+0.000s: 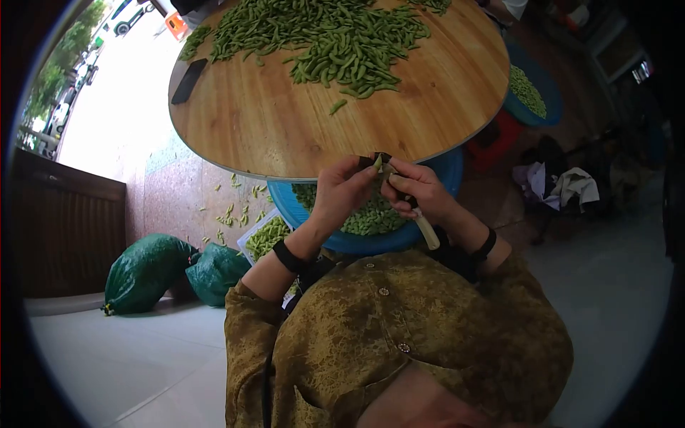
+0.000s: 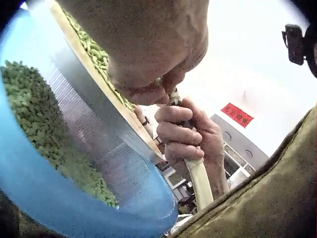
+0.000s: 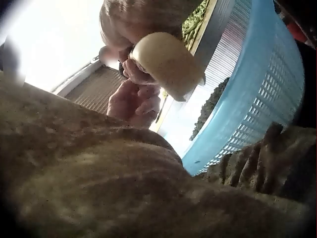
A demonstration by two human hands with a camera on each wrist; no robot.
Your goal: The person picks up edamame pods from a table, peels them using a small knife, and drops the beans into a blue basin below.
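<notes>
Over the near edge of the round wooden table (image 1: 271, 135), both hands meet. My left hand (image 1: 341, 192) pinches a green bean pod (image 1: 378, 163) between thumb and fingers, with a dark covering on a fingertip. My right hand (image 1: 422, 189) grips a tool with a cream handle (image 1: 429, 232); its working end is hidden among the fingers. The handle's butt (image 3: 168, 62) looms large in the right wrist view. Below the hands stands a blue basket (image 2: 143, 213) holding shelled green beans (image 1: 371, 218). A heap of bean pods (image 1: 342, 53) covers the table's far part.
A dark flat object (image 1: 189, 81) lies at the table's left edge. Pods fill a container (image 1: 266, 237) beside the basket, and more lie scattered on the floor. Green sacks (image 1: 151, 274) sit at left. Another blue basin (image 1: 553, 93) with beans stands at right.
</notes>
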